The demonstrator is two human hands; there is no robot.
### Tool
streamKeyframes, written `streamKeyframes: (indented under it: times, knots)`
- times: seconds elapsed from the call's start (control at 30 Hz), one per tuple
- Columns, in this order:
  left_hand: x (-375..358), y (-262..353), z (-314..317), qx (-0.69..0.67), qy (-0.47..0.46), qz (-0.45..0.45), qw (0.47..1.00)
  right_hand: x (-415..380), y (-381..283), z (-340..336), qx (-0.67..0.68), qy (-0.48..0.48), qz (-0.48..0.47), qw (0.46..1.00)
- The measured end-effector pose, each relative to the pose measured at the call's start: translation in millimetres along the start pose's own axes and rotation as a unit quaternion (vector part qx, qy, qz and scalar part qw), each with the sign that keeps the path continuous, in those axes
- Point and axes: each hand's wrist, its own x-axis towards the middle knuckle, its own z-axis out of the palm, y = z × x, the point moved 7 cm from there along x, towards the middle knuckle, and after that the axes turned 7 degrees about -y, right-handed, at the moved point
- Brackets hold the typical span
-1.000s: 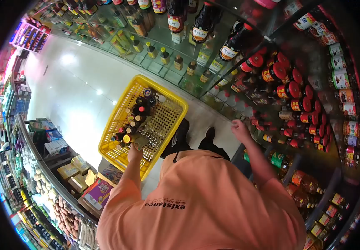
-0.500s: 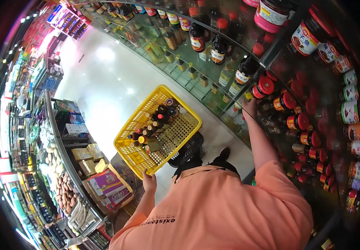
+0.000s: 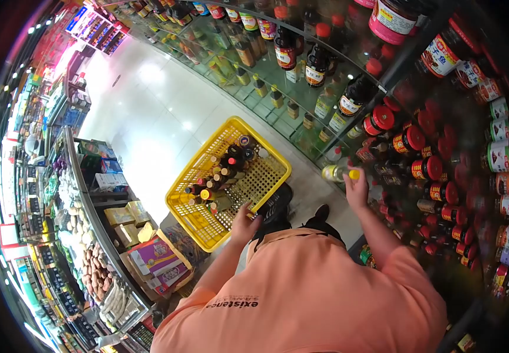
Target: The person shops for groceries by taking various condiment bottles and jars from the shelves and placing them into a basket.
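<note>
My right hand [image 3: 357,187] grips a small clear bottle [image 3: 334,173] with a yellow cap and pale label, held nearly level just off the shelf front. Close to the near right rim of the yellow basket [image 3: 200,234], my left hand [image 3: 245,223] has its fingers apart and holds nothing. Several dark bottles [image 3: 225,172] with red, tan and yellow caps lie grouped inside the basket, toward its left and far parts.
A glass shelf [image 3: 301,126] of sauce bottles runs along the right, with red-lidded jars [image 3: 408,140] nearer me. Vegetable bins [image 3: 94,265] and an open carton [image 3: 159,262] stand at the left. Beyond the basket stretches pale tiled floor [image 3: 148,106].
My right hand has drawn back from the shelf with the yellow-capped bottle. My left hand has let go of the basket's near rim and moved right.
</note>
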Motion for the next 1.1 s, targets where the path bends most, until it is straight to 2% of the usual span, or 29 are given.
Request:
streamKeyframes:
  times: [0.03, 0.1, 0.17, 0.23, 0.3, 0.33, 0.37, 0.43, 0.53, 0.7, 0.77, 0.83, 0.9, 0.97, 1.03, 1.1]
  knots:
    - [10, 27, 9, -0.005, -0.072, -0.003, 0.997, -10, -9, 4, 0.109, -0.030, 0.021, 0.993]
    - [29, 53, 28, 0.024, -0.099, 0.161, 0.982, -24, -12, 8, 0.159, -0.021, 0.026, 0.987]
    - [35, 88, 34, 0.012, -0.138, 0.185, 0.973, -39, -38, 15, 0.294, -0.049, 0.089, 0.950]
    - [39, 103, 35, 0.002, -0.178, 0.208, 0.962, -48, -74, 14, 0.301, -0.045, 0.109, 0.946]
    - [42, 98, 41, -0.069, -0.250, 0.167, 0.951, -54, -94, 16, 0.326, -0.039, 0.186, 0.926]
    - [43, 100, 33, -0.070, -0.236, 0.148, 0.958, -54, -109, 15, 0.314, -0.037, 0.176, 0.932]
    - [44, 104, 26, -0.107, -0.222, 0.173, 0.954, -55, -115, 17, 0.314, -0.035, 0.179, 0.932]
    - [41, 111, 11, -0.094, -0.209, 0.168, 0.959, -56, -123, 20, 0.346, -0.005, 0.184, 0.920]
    - [36, 112, -12, -0.043, -0.197, 0.181, 0.962, -55, -139, 32, 0.346, -0.013, 0.169, 0.923]
    - [30, 85, -37, -0.046, -0.209, 0.171, 0.962, -53, -155, 67, 0.321, -0.037, 0.174, 0.930]
    - [28, 78, -49, -0.072, -0.211, 0.162, 0.961, -51, -166, 86, 0.262, -0.058, 0.103, 0.958]
    - [17, 94, -68, 0.102, -0.084, 0.261, 0.956, -55, -171, 114, 0.286, -0.096, 0.135, 0.944]
    - [10, 113, -80, 0.092, -0.078, 0.249, 0.961, -57, -189, 142, 0.255, -0.128, 0.051, 0.957]
    - [0, 138, -89, 0.091, -0.033, 0.326, 0.940, -58, -199, 168, 0.238, -0.139, 0.033, 0.961]
    - [2, 149, -92, 0.104, -0.007, 0.328, 0.939, -59, -210, 193, 0.061, -0.160, -0.010, 0.985]
    - [4, 142, -102, 0.118, 0.018, 0.334, 0.935, -62, -218, 215, 0.027, -0.163, -0.018, 0.986]
